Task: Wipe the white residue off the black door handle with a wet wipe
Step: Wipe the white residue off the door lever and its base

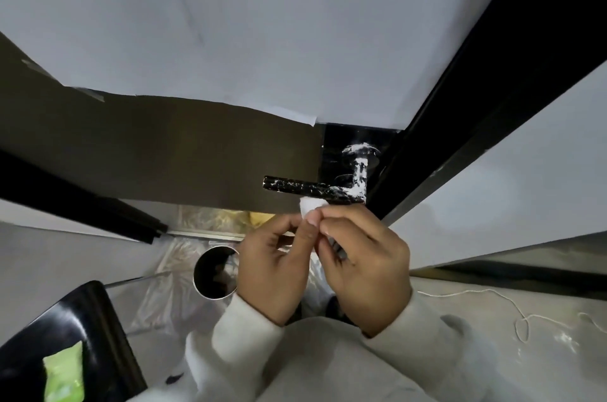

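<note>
From the head camera, the black door handle (310,187) juts out level from the dark door, its lever pointing left and its round base (360,150) set near the door's right edge. White residue (359,176) streaks the neck and the right part of the lever, with thinner flecks along the rest of it.

Just below the lever, both hands meet at a small bunched wet wipe (309,205). The left hand (274,265) pinches it with thumb and curled fingers, and the right hand (364,265) curls round its lower part, fingertips pressed against those of the left. The top of the wipe sits right under the lever, perhaps touching it, though the angle does not let me be sure.

Both wrists come out of pale sleeves (244,324). Down by the left hand a round black bin (210,273) stands open on the floor over clear plastic sheeting (164,300). At lower left a green packet (64,373) lies on a glossy black chair (82,319). A thin white cord (512,304) trails across the floor at right.
</note>
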Tool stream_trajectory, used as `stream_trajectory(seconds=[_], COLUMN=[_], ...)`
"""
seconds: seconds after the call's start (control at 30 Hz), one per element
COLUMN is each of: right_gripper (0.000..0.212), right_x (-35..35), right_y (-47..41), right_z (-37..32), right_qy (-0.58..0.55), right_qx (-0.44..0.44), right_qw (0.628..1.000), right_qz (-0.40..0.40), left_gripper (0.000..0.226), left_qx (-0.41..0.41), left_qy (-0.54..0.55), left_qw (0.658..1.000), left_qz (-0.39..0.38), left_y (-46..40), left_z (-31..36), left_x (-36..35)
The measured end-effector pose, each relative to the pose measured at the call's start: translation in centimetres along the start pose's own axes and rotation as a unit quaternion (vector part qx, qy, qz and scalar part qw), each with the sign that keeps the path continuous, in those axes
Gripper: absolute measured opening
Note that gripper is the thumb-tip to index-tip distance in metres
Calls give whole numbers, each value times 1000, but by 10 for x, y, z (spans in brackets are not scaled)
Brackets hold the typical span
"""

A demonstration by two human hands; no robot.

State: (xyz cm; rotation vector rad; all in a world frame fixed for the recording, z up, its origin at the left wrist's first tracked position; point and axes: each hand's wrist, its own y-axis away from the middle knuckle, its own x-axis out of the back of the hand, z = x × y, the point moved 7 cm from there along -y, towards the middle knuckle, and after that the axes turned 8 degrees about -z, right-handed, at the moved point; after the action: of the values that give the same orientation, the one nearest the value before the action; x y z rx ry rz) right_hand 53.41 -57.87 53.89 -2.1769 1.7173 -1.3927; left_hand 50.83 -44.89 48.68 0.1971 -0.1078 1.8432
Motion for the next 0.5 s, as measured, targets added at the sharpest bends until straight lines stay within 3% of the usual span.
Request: stream_trajectory(seconds=[0.13, 0.3, 0.4, 0.5], right_gripper=[7, 14, 17, 18], right_x=[6, 16, 19, 16], right_y=[3, 9, 15, 23], right_z=[11, 27, 46, 63], right_qy=[-58, -90, -173, -310], right_qx=[0, -8, -78, -182], right_qw=[998, 995, 978, 925], right_qz=[-11, -50, -82, -120], left_gripper=[22, 32, 31, 33], left_qx=[-11, -14, -74, -88], left_qy=[5, -25, -98, -138], left_qw=[1000, 999, 991, 983], left_qz=[21, 32, 56, 81], left_y=[0, 2, 4, 6], left_z=[5, 8, 20, 24], left_x=[-4, -14, -20, -24])
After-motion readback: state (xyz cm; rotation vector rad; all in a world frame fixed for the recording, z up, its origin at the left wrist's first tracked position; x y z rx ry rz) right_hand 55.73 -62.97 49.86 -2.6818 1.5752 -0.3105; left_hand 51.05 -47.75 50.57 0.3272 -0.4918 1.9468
